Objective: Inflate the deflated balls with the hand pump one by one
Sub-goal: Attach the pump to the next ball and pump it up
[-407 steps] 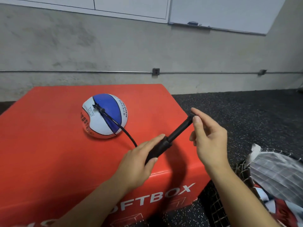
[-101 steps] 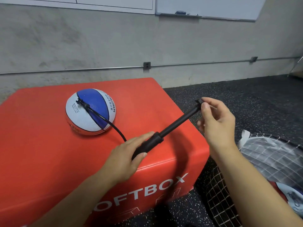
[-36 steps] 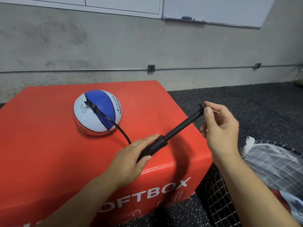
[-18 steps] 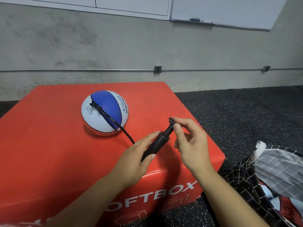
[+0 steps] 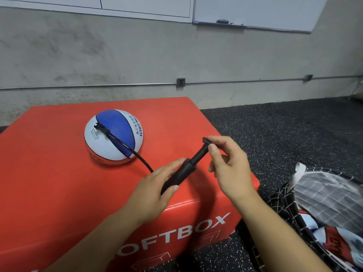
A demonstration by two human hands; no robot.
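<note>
A blue, white and red ball (image 5: pixel 113 135) sits on the red soft box (image 5: pixel 49 183), looking rounded. A black hose (image 5: pixel 135 154) runs from its valve to the black hand pump (image 5: pixel 182 173). My left hand (image 5: pixel 155 189) grips the pump's barrel near the box's front right corner. My right hand (image 5: pixel 229 165) pinches the pump's handle at the top of the piston rod, which shows only a short length out of the barrel.
A black net bag (image 5: pixel 324 209) with more flat balls lies on the dark speckled floor (image 5: pixel 284 130) at the right. A grey wall (image 5: pixel 176 55) with a whiteboard stands behind the box.
One second ago the piston rod was drawn far out; my right hand has since pushed the handle in toward the barrel. My left hand has kept its hold on the barrel.
</note>
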